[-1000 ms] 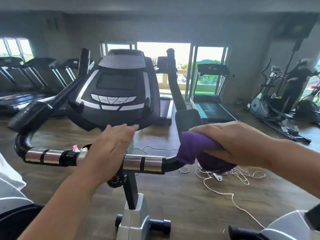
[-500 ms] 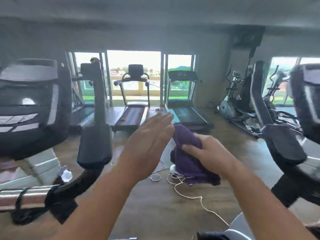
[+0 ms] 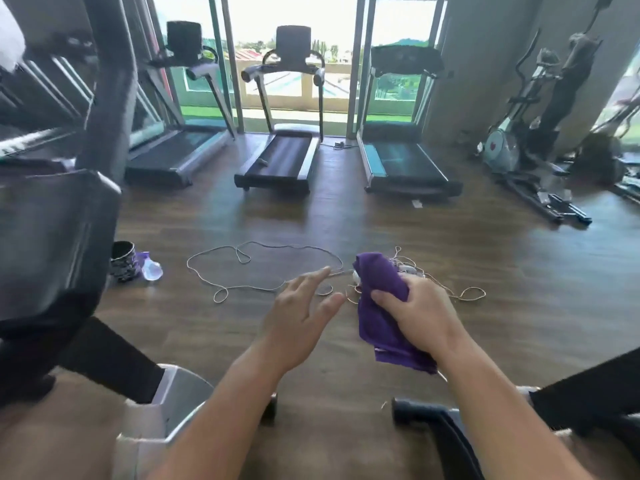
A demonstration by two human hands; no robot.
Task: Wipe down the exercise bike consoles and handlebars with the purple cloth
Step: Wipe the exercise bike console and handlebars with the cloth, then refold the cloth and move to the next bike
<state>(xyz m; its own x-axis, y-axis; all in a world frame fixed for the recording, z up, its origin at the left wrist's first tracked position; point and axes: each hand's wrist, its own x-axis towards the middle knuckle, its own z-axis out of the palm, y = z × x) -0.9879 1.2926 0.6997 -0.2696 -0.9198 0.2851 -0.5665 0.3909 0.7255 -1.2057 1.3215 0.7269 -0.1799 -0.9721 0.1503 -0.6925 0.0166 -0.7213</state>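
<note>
My right hand (image 3: pixel 420 311) grips the bunched purple cloth (image 3: pixel 381 306) in the air between two exercise bikes; part of the cloth hangs below my fist. My left hand (image 3: pixel 299 313) is open just left of the cloth, fingers spread and apart from it. The left bike's black handlebar pad (image 3: pixel 55 237) and upright post (image 3: pixel 110 91) fill the left edge, blurred. Only a black part of the right bike (image 3: pixel 588 393) shows at the lower right. No console is visible.
A white cable (image 3: pixel 263 268) lies looped on the wooden floor ahead, with a dark cup and a plastic bottle (image 3: pixel 152 270) at the left. Three treadmills (image 3: pixel 280 161) stand before the windows. Elliptical machines (image 3: pixel 533 147) stand at the right. Bike bases (image 3: pixel 166 403) sit near my arms.
Both hands left the first bike's handlebar. The view swung right and down, away from its console. My right hand carried the cloth along; my left hand opened beside it.
</note>
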